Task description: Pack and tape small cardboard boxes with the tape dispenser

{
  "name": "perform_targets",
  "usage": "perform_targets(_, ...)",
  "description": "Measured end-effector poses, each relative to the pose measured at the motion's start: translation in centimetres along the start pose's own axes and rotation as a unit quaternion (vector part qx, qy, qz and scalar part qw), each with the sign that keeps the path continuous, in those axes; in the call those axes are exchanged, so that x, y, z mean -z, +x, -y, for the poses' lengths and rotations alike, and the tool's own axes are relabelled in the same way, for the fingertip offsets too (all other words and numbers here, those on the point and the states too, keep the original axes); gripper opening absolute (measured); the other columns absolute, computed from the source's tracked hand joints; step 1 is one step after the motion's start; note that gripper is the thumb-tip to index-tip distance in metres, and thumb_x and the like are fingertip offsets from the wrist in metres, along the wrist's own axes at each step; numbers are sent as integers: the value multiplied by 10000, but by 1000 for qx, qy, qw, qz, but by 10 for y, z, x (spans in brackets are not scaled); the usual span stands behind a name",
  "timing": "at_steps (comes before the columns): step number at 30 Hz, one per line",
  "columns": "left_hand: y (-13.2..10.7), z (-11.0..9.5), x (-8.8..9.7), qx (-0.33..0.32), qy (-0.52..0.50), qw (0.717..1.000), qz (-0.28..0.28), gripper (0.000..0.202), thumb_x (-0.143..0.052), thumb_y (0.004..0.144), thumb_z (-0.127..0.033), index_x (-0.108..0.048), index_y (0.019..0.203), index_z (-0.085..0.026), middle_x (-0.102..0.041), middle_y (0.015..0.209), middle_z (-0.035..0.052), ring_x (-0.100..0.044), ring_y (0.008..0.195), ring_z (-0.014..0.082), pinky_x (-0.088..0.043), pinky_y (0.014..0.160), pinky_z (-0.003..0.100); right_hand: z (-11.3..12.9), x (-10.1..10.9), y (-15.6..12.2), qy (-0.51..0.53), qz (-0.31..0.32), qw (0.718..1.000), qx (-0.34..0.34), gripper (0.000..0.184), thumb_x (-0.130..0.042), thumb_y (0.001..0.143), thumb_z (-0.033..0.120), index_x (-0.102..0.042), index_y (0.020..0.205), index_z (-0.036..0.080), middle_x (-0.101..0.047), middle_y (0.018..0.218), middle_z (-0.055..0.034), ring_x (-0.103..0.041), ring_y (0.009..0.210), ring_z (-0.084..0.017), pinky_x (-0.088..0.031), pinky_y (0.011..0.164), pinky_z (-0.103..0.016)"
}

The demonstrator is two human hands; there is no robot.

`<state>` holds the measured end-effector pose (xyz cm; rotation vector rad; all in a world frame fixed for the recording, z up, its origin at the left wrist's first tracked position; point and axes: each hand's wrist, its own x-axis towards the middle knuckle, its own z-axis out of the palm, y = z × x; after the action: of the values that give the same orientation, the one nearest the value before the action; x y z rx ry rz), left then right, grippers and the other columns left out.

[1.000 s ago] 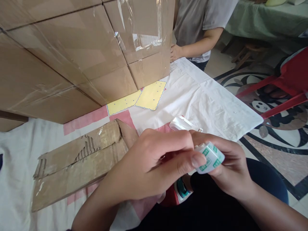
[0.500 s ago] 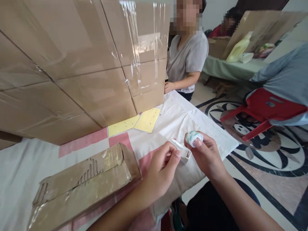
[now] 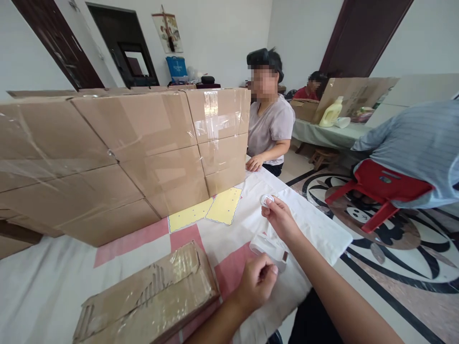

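Observation:
My right hand (image 3: 281, 219) pinches a small white roll of tape (image 3: 267, 199) between thumb and fingers, held out over the white cloth. Closer to me, my left hand (image 3: 255, 283) is closed with thumb against curled fingers; whatever it may hold is hidden. Just beyond that hand, a white tape dispenser (image 3: 268, 249) rests on the table near its edge. Left of my left hand lies a long, taped brown cardboard box (image 3: 150, 296).
A wall of stacked cardboard boxes (image 3: 158, 167) stands along the far left. Two yellow sheets (image 3: 224, 205) lie at its foot. Behind the table corner is a person (image 3: 270, 126), one hand on the cloth. Someone sits on a red stool (image 3: 390, 184) at right.
My right hand has moved forward with the tape roll, farther from my left hand. The view has tilted up, showing more of the room. My left hand stays closed.

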<state>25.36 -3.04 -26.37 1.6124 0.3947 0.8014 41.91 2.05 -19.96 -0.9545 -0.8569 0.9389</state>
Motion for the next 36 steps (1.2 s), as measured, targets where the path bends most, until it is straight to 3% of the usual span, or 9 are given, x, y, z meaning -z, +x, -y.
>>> perform_targets(5, -3, 15, 4, -27, 47, 998, 31, 323, -544, 908, -384, -386, 689, -206, -356, 545, -43, -317, 487, 100, -242, 505, 282, -17, 19, 51, -192, -29, 977, -92, 504, -739, 790, 597, -562, 621, 157, -526, 593, 2, -415, 558, -86, -336, 524, -218)
perform_targets(10, 1, 17, 2, -22, 77, 996, 42, 281, -566, 870, -300, -378, 683, -207, -367, 556, -43, -331, 496, 98, -246, 503, 283, -38, 47, 116, -231, -121, 952, -160, 403, -760, 841, 393, -555, 608, 136, -565, 570, -19, -424, 475, -64, -285, 415, -198)
perform_targets(14, 3, 15, 3, -9, 71, 996, 46, 280, -562, 861, -288, -373, 670, -208, -378, 556, -40, -337, 493, 98, -255, 489, 278, -50, 56, 146, -227, -185, 936, -196, 313, -705, 900, 333, -578, 707, 122, -576, 573, -18, -415, 438, -52, -280, 379, -191)
perform_targets(25, 6, 13, 4, -10, 61, 997, 34, 253, -572, 839, -273, -397, 669, -207, -392, 541, -44, -356, 475, 94, -277, 482, 265, -70, 55, 162, -194, -224, 926, -236, 269, -687, 927, 344, -586, 805, 127, -593, 617, -6, -452, 427, -53, -295, 335, -176)
perform_targets(31, 6, 20, 3, -49, 80, 995, 20, 259, -573, 836, -256, -398, 656, -194, -390, 541, -61, -345, 476, 70, -275, 483, 227, -73, 64, 168, -186, -209, 929, -240, 269, -749, 887, 329, -598, 816, 118, -607, 657, -21, -471, 440, -57, -272, 316, -182)
perform_targets(36, 5, 24, 1, -71, 98, 993, 14, 260, -583, 843, -236, -418, 650, -182, -397, 540, -66, -353, 477, 56, -273, 488, 201, -72, 67, 168, -192, -185, 930, -252, 246, -686, 941, 336, -611, 909, 105, -592, 702, 14, -487, 477, -46, -354, 379, -149)
